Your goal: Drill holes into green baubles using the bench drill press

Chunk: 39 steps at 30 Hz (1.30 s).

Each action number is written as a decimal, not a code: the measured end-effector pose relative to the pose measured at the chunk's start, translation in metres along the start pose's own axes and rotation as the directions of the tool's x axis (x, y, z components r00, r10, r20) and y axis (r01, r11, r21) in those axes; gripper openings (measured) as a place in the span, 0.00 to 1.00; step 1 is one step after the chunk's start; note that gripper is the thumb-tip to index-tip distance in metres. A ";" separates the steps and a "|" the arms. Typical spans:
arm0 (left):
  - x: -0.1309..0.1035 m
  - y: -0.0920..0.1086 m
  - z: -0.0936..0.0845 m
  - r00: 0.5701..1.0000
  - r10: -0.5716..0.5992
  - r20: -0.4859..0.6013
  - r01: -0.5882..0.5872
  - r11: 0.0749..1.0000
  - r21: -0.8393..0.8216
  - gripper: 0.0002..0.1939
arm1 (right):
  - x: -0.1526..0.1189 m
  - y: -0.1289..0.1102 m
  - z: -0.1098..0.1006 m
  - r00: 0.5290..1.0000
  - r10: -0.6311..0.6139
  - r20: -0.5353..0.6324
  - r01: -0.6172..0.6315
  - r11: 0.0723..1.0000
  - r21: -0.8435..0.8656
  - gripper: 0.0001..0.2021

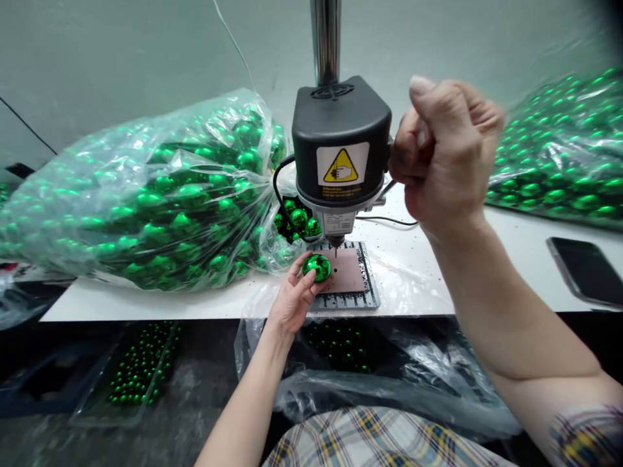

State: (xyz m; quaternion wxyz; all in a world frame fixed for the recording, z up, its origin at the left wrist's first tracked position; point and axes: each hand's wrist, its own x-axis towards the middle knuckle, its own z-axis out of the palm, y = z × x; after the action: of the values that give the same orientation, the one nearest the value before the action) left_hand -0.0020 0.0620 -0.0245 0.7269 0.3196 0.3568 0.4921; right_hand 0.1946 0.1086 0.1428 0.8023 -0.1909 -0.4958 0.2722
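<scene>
My left hand (298,288) has its fingers wrapped round a shiny green ball (317,267). It keeps the ball just left of the bit of a small bench drill press (342,130). Below the bit lies a pinkish board (351,271) with a dark hole in it, on the grey slotted base (370,295). My right hand (448,143) is raised at the right of the black drill head, closed in a fist round the drill's lever handle; most of the handle is hidden by the fingers.
A big clear bag of green balls (185,207) lies at the left, its mouth near the drill. Another full bag (559,155) stands at the right, behind a phone (586,269) on the white table (418,285). Clear plastic (389,392) hangs below the edge; a bin (141,370) sits lower left.
</scene>
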 end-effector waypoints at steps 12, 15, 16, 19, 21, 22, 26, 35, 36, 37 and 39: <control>0.026 -0.018 -0.013 0.969 0.244 -0.025 -0.215 0.894 0.393 0.32 | 0.001 0.003 -0.005 0.999 0.008 0.050 -0.003 0.994 -0.106 0.28; 0.033 -0.022 -0.012 0.959 0.278 -0.058 -0.220 0.856 0.467 0.30 | 0.000 0.002 -0.004 0.999 0.004 0.040 0.002 0.987 -0.158 0.29; 0.035 -0.024 -0.012 0.957 0.282 -0.064 -0.219 0.852 0.476 0.30 | 0.000 0.001 -0.004 0.999 0.003 0.040 0.004 0.986 -0.167 0.29; 0.040 -0.030 -0.012 0.958 0.279 -0.063 -0.217 0.852 0.477 0.30 | 0.000 0.000 -0.003 0.999 -0.016 0.043 0.022 0.988 -0.154 0.28; 0.041 -0.032 -0.012 0.958 0.284 -0.042 -0.227 0.839 0.494 0.29 | 0.000 0.000 -0.002 0.999 -0.018 0.040 0.024 0.987 -0.161 0.29; 0.041 -0.033 -0.011 0.958 0.284 -0.024 -0.232 0.825 0.516 0.29 | 0.000 0.000 -0.002 0.999 -0.012 0.035 0.018 0.984 -0.177 0.29; 0.041 -0.033 -0.009 0.950 0.307 0.061 -0.265 0.685 0.679 0.26 | 0.000 -0.001 -0.001 1.000 0.000 0.007 0.002 0.967 -0.256 0.33; 0.049 -0.042 0.000 0.833 0.485 0.265 -0.401 0.200 0.894 0.23 | 0.000 0.001 -0.003 0.999 -0.019 0.035 0.026 0.975 -0.223 0.29; 0.049 -0.044 0.000 0.827 0.490 0.275 -0.411 0.195 0.890 0.23 | 0.001 0.001 -0.004 0.999 -0.018 0.038 0.026 0.979 -0.200 0.28; 0.050 -0.046 0.000 0.820 0.496 0.285 -0.426 0.197 0.883 0.23 | 0.001 0.001 -0.004 0.999 -0.019 0.042 0.026 0.985 -0.172 0.28; 0.051 -0.048 -0.001 0.805 0.513 0.296 -0.453 0.210 0.867 0.23 | 0.002 0.002 -0.005 0.999 -0.020 0.048 0.025 0.993 -0.118 0.25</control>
State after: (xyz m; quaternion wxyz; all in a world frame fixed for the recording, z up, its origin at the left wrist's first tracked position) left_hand 0.0338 0.0952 -0.0750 0.2276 0.7427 0.4671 0.4224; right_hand 0.1992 0.1111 0.1416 0.7807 -0.2262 -0.5320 0.2375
